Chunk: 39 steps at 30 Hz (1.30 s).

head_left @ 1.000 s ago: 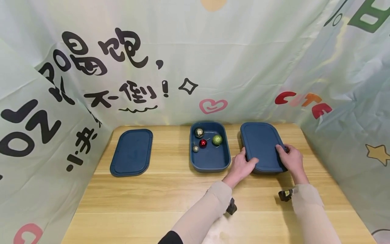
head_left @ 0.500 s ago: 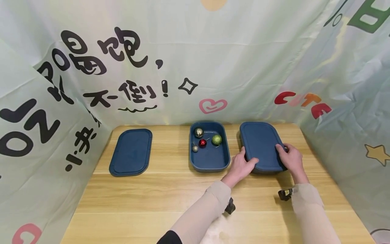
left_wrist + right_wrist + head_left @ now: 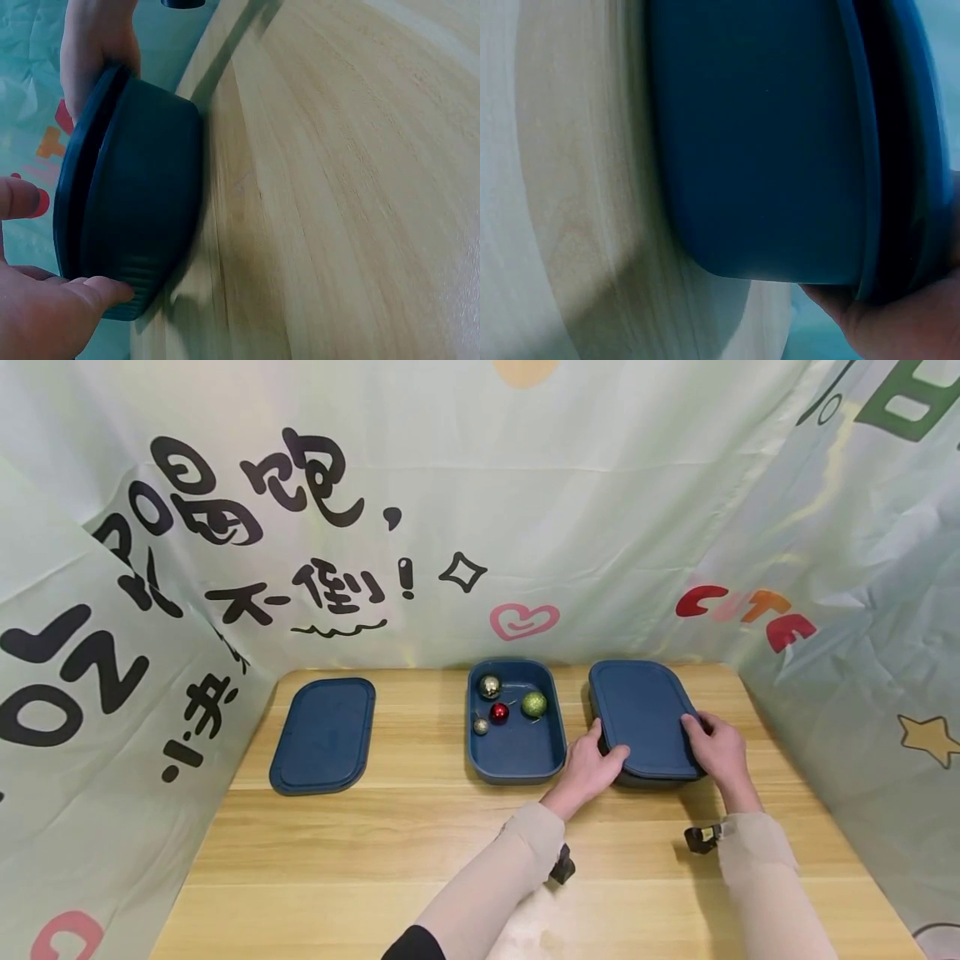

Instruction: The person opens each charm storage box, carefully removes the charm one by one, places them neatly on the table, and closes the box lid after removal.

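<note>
Fingers of the right hand (image 3: pixel 718 752) are clamping on the right edge of a blue lid (image 3: pixel 647 714), thumb lying on top; those of the left hand (image 3: pixel 587 770) are spreading apart at its near left corner, one touching the wall of the covered storage box (image 3: pixel 146 172), though whether the thumb is touching the lid is hard to tell.

Behind, a printed cloth (image 3: pixel 435 485) is hanging along the far, left and right sides, and the wood-grain table (image 3: pixel 337 843) is carrying everything. The covered storage box is standing on the far right, a dark gap showing between lid and rim. What it is holding is hidden, leaving its weight uncertain. The lid is looking like stiff, light plastic, probably slippery on its flat top; its overhanging edge is offering the best hold, the box wall a place for steadying.

Just left, an uncovered storage box (image 3: pixel 517 760) is standing, well apart from a spare lid (image 3: pixel 324 735) lying flat on the far left. Inside it, a green bauble (image 3: pixel 534 704), a shiny gold bauble (image 3: pixel 490 686), a red bauble (image 3: pixel 499 713) and a tiny pale bauble (image 3: pixel 481 726) are resting, probably light and fragile.
</note>
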Each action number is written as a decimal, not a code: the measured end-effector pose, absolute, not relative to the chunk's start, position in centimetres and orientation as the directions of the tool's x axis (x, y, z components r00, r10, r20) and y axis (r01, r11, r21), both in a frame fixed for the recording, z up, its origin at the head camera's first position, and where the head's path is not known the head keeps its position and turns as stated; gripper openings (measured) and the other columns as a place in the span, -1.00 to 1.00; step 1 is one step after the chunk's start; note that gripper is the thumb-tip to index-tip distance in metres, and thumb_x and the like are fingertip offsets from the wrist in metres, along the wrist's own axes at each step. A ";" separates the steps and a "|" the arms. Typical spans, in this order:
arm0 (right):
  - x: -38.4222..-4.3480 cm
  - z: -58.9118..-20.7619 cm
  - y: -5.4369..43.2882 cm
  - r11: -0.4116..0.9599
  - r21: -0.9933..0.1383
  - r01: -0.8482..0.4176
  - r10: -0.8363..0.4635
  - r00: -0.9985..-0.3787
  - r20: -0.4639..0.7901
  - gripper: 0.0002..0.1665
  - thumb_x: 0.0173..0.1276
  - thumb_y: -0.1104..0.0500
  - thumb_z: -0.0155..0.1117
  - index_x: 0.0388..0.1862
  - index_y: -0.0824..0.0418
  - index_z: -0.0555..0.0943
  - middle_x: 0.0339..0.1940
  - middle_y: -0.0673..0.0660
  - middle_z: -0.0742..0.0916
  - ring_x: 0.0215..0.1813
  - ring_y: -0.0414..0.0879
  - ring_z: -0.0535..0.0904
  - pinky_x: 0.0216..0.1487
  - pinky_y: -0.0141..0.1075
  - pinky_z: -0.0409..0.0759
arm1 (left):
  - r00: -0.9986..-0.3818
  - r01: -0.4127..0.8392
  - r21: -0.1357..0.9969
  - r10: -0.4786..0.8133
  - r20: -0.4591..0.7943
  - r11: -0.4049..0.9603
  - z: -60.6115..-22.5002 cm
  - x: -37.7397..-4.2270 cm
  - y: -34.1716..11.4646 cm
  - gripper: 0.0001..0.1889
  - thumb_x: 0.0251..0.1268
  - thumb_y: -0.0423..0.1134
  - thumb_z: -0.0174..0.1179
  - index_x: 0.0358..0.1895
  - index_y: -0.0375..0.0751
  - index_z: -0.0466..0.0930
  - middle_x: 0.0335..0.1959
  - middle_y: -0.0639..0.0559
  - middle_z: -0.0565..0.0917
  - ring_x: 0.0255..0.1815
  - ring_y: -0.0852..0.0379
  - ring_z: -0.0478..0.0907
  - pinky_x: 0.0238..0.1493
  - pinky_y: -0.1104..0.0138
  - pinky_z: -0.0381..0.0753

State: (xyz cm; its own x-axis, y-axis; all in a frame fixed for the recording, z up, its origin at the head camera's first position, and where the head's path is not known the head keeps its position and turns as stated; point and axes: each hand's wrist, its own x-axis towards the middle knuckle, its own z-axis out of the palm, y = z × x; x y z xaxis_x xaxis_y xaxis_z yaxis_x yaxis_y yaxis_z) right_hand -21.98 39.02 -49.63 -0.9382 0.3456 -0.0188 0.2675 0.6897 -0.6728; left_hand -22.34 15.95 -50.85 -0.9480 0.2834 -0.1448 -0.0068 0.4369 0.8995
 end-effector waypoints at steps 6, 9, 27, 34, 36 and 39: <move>-21.9 -49.0 38.8 0.688 -0.678 0.258 0.354 -0.935 0.004 -0.20 0.72 -0.12 -0.15 0.56 0.52 0.32 0.47 0.64 0.43 0.49 0.55 0.34 0.47 0.32 0.34 | -0.946 0.034 0.902 0.304 -0.109 0.429 -50.5 -22.2 15.6 -0.23 0.53 0.12 0.05 0.71 -0.03 0.15 -0.30 -0.22 0.74 -0.40 0.02 0.48 0.25 0.29 0.55; -21.8 -48.6 38.7 0.674 -0.689 0.265 0.365 -0.931 -0.002 -0.20 0.72 -0.13 -0.17 0.59 0.49 0.29 0.50 0.63 0.41 0.51 0.55 0.31 0.49 0.33 0.32 | -0.952 0.063 0.916 0.300 -0.064 0.397 -50.2 -22.0 15.4 -0.30 0.60 0.08 0.01 0.69 -0.03 0.18 0.07 -0.20 0.76 -0.24 0.03 0.64 0.34 0.29 0.54; -21.9 -47.0 35.9 0.692 -0.697 0.187 0.347 -0.933 0.094 -0.34 0.70 -0.03 0.03 0.47 0.46 0.48 0.39 0.57 0.55 0.46 0.47 0.45 0.45 0.25 0.42 | -0.985 0.101 0.946 0.163 0.052 0.308 -47.5 -22.7 12.9 -0.46 0.58 -0.29 0.11 0.56 -0.24 0.40 0.22 -0.17 0.74 0.21 0.18 0.71 0.27 0.38 0.63; -21.8 -46.8 34.0 0.700 -0.702 0.132 0.295 -0.949 0.116 -0.34 0.69 -0.05 0.10 0.45 0.46 0.51 0.29 0.55 0.65 0.31 0.44 0.59 0.20 0.13 0.59 | -0.990 0.051 0.965 0.141 0.015 0.257 -47.1 -23.5 10.4 -0.44 0.48 -0.37 0.15 0.51 -0.40 0.43 0.30 -0.32 0.66 0.28 -0.07 0.70 0.29 0.23 0.67; -21.8 -46.7 33.6 0.706 -0.699 0.116 0.275 -0.954 0.119 -0.32 0.69 -0.07 0.09 0.45 0.45 0.51 0.28 0.54 0.66 0.28 0.42 0.61 0.13 0.03 0.58 | -0.989 0.026 0.965 0.145 -0.012 0.261 -47.1 -23.7 9.6 -0.43 0.49 -0.36 0.14 0.53 -0.36 0.41 0.32 -0.30 0.65 0.29 -0.07 0.69 0.30 0.22 0.66; -21.9 -46.6 33.0 0.703 -0.705 0.100 0.263 -0.956 0.127 -0.32 0.68 -0.09 0.12 0.44 0.44 0.53 0.28 0.52 0.67 0.27 0.39 0.62 0.06 -0.13 0.56 | -0.986 0.008 0.962 0.162 -0.038 0.273 -47.1 -24.0 8.6 -0.41 0.51 -0.33 0.14 0.55 -0.32 0.38 0.34 -0.28 0.64 0.31 -0.06 0.68 0.31 0.20 0.66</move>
